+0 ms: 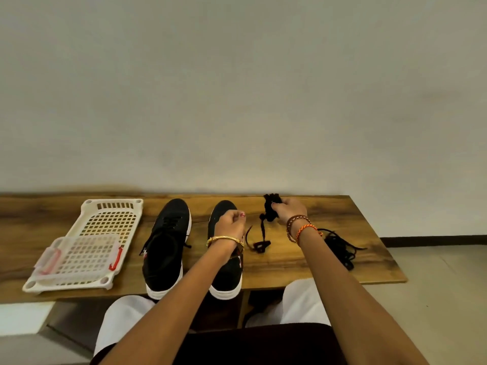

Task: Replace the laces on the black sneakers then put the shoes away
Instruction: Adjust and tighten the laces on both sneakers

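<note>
Two black sneakers with white soles stand side by side on the wooden table (303, 270), toes toward the wall. The left sneaker (166, 248) is laced. Over the right sneaker (226, 275) hovers my left hand (230, 226), fingers curled; a lace end (248, 237) runs off beside it, but I cannot tell whether the hand holds it. My right hand (288, 210) grips a bunched black lace (271, 206) just above the table, with a strand hanging down to a small loop (261, 245). Another loose black lace (338, 246) lies right of my right wrist.
A cream perforated plastic shoe rack (113, 219) lies at the table's left, with a smaller clear tray with red clips (79, 259) on it. A plain wall stands behind the table. My knees in white trousers sit under the near edge.
</note>
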